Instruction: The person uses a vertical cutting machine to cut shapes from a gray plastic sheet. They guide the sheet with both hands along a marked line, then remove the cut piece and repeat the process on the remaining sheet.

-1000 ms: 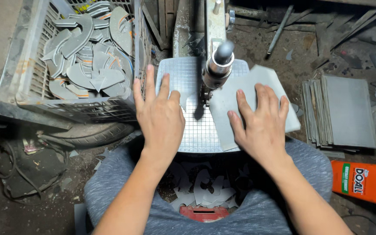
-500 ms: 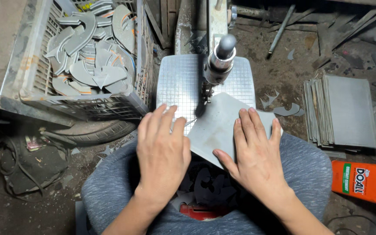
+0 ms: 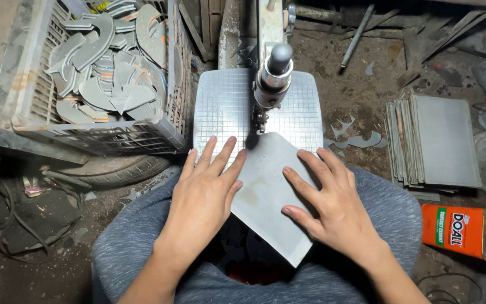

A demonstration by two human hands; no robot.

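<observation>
A flat grey sheet [image 3: 268,191] lies turned cornerwise on the gridded metal saw table [image 3: 223,104], its far corner right at the blade below the round blade guide [image 3: 274,76]. My left hand [image 3: 206,188] presses flat on the sheet's left edge, fingers spread toward the blade. My right hand [image 3: 327,200] presses flat on the sheet's right side. The near corner of the sheet hangs over my lap.
A plastic crate [image 3: 91,84] with several curved grey offcuts stands at the left. A stack of grey sheets [image 3: 434,141] lies on the floor at the right, an orange tin [image 3: 462,231] nearer. Small scraps [image 3: 355,138] lie beside the table. A tyre [image 3: 108,171] is under the crate.
The sheet has been rotated and pulled back toward me, so a corner now meets the blade. Both hands moved nearer my body with it.
</observation>
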